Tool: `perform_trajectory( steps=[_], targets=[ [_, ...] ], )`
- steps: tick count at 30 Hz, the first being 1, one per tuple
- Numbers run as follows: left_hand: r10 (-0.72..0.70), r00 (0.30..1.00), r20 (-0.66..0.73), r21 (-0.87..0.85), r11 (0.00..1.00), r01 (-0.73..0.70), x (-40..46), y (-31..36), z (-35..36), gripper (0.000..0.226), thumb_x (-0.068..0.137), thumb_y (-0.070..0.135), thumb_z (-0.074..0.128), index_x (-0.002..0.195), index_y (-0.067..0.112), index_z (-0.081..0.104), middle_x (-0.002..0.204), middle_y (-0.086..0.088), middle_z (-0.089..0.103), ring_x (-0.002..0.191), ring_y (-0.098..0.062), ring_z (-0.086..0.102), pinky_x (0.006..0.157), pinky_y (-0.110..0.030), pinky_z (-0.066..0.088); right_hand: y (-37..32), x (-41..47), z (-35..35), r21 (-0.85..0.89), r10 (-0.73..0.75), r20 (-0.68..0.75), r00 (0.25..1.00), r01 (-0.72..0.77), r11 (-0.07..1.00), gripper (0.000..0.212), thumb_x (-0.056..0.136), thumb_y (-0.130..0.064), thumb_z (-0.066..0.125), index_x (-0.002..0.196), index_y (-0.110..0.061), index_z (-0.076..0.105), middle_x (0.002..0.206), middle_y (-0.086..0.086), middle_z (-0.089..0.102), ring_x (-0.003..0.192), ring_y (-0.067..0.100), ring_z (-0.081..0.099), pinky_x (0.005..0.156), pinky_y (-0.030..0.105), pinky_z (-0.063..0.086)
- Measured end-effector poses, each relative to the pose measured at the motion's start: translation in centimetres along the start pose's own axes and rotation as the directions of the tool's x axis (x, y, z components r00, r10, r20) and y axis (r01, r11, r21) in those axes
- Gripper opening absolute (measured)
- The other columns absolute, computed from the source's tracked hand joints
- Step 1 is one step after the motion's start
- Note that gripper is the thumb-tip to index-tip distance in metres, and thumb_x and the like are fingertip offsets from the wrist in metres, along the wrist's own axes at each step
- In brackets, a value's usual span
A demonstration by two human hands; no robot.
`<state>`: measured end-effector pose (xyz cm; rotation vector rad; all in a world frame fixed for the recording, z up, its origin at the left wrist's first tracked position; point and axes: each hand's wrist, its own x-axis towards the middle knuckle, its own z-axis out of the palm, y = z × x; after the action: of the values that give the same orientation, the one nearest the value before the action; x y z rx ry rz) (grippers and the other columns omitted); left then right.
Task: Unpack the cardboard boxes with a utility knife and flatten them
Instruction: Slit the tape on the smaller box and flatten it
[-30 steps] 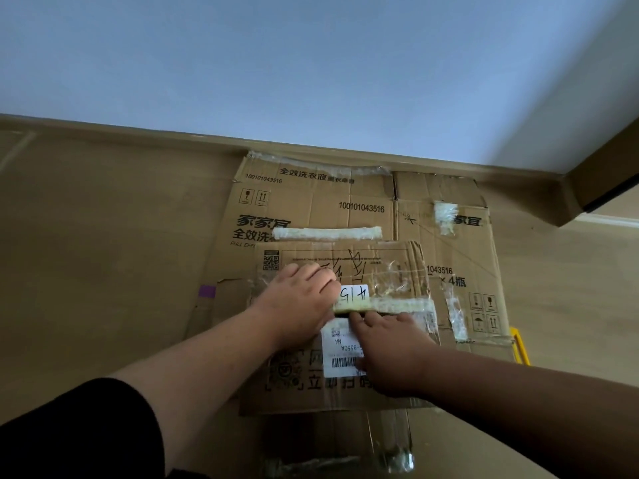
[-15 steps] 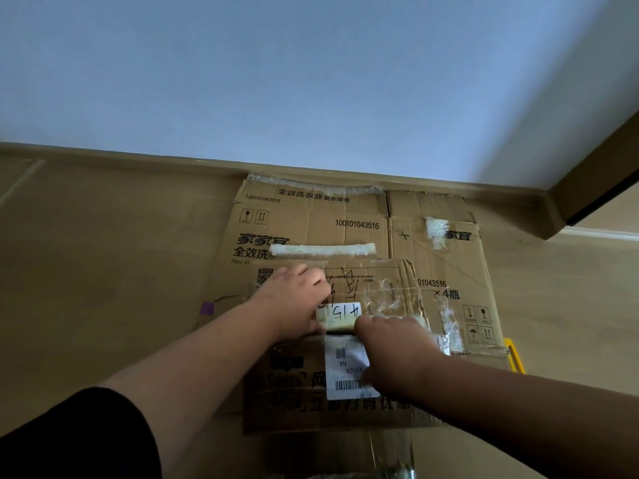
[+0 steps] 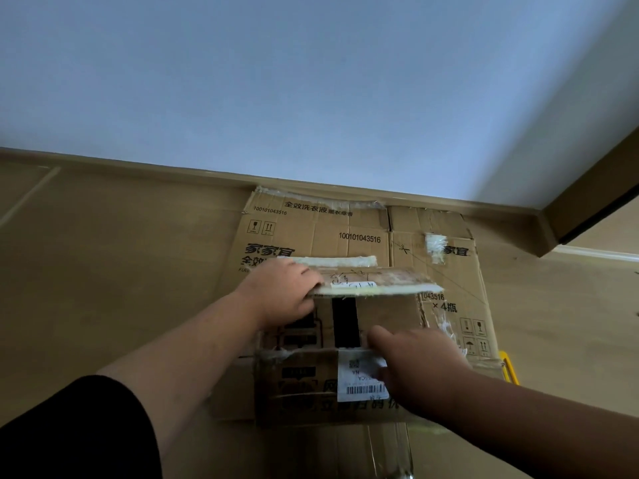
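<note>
The far flap (image 3: 373, 280) of the small box (image 3: 311, 385), set on a flattened box (image 3: 311, 233) on the floor, is gripped by the left hand (image 3: 283, 295); the near flap is pressed by the right hand (image 3: 418, 368), fingers extended.

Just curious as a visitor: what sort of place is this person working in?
Probably a room in a home: bare wall with a baseboard, a wood-look floor, and flattened cardboard lying on it.
</note>
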<state>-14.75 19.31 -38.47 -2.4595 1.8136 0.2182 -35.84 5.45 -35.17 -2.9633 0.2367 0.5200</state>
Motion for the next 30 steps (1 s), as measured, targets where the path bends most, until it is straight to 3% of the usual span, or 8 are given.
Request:
perform_trajectory(
  steps=[4,10,15,18,22,25,27,30],
  targets=[
    [-0.078,0.997,-0.011,0.134,0.988,0.079,0.6,-0.3,-1.7,0.037,0.101,0.047,0.032,0.107,0.02,0.057,0.093,0.002,0.065,0.084,-0.02,0.062,0.069,-0.037,0.053,-1.2,-0.3,0.0,0.062,0.028,0.086,0.996,-0.034,0.997,0.033,0.094,-0.045,0.053,0.122,-0.029,0.044,0.102,-0.003,0.068,0.086,0.019,0.065,0.07,0.035,0.056],
    [-0.109,0.994,0.005,0.088,0.99,0.109,0.7,-0.4,-4.4,0.032,0.103,0.045,0.03,0.095,0.022,0.05,0.077,0.006,0.056,0.066,-0.016,0.055,0.055,-0.031,0.048,-2.7,-1.1,-0.4,0.4,0.136,0.278,0.951,-0.244,0.884,0.054,0.09,-0.067,0.046,0.127,-0.027,0.05,0.115,-0.001,0.064,0.098,0.016,0.062,0.085,0.036,0.053],
    [-0.232,0.965,-0.121,-0.009,0.972,0.233,0.5,-1.7,-7.3,0.031,0.102,0.045,0.037,0.08,0.024,0.043,0.068,0.009,0.05,0.056,-0.008,0.044,0.047,-0.027,0.032,-1.9,-1.8,-4.0,0.394,0.291,0.087,0.953,-0.301,0.868,0.043,0.092,-0.072,0.033,0.081,-0.033,0.046,0.073,-0.008,0.057,0.074,0.011,0.058,0.063,0.029,0.047],
    [-0.408,0.889,-0.208,-0.152,0.911,0.382,0.4,-3.2,-8.4,0.031,0.098,0.047,0.045,0.076,0.025,0.042,0.066,0.01,0.047,0.06,-0.015,0.049,0.051,-0.029,0.035,0.0,-1.8,-6.5,0.317,0.375,-0.03,0.927,-0.347,0.883,0.046,0.09,-0.075,0.033,0.078,-0.032,0.045,0.072,-0.007,0.057,0.068,0.011,0.054,0.058,0.03,0.045],
    [-0.609,0.766,-0.204,-0.367,0.773,0.517,0.4,-3.5,-9.2,0.028,0.097,0.041,0.051,0.084,0.016,0.053,0.074,0.001,0.051,0.079,-0.03,0.058,0.064,-0.035,0.046,4.1,-0.3,-8.4,0.227,0.505,-0.139,0.852,-0.469,0.853,0.025,0.089,-0.05,0.05,0.085,-0.025,0.047,0.075,-0.003,0.053,0.068,0.019,0.053,0.055,0.03,0.043],
    [-0.701,0.707,-0.092,-0.525,0.637,0.564,0.6,-3.7,-8.0,0.028,0.097,0.038,0.053,0.085,0.012,0.054,0.081,-0.006,0.058,0.081,-0.03,0.059,0.059,-0.034,0.043,7.0,0.8,-8.8,0.279,0.581,-0.122,0.805,-0.534,0.798,0.008,0.083,-0.026,0.053,0.086,-0.022,0.047,0.074,-0.002,0.052,0.062,0.019,0.047,0.052,0.031,0.04],
    [-0.725,0.689,0.009,-0.603,0.545,0.582,0.3,-3.9,-6.4,0.023,0.096,0.037,0.054,0.088,0.015,0.055,0.087,-0.005,0.062,0.079,-0.024,0.059,0.063,-0.034,0.048,8.2,1.3,-8.0,0.355,0.616,-0.107,0.781,-0.549,0.757,0.014,0.082,-0.016,0.053,0.094,-0.019,0.047,0.073,-0.001,0.054,0.061,0.018,0.049,0.052,0.031,0.043],
    [-0.698,0.705,0.126,-0.666,0.467,0.581,-0.9,-3.9,-3.6,0.014,0.095,0.031,0.059,0.101,0.02,0.057,0.096,0.0,0.065,0.087,-0.021,0.062,0.074,-0.036,0.053,8.2,1.6,-6.1,0.498,0.654,-0.109,0.748,-0.529,0.687,0.049,0.083,-0.005,0.051,0.129,-0.015,0.038,0.079,0.002,0.053,0.063,0.023,0.057,0.05,0.031,0.043]
  ],
)
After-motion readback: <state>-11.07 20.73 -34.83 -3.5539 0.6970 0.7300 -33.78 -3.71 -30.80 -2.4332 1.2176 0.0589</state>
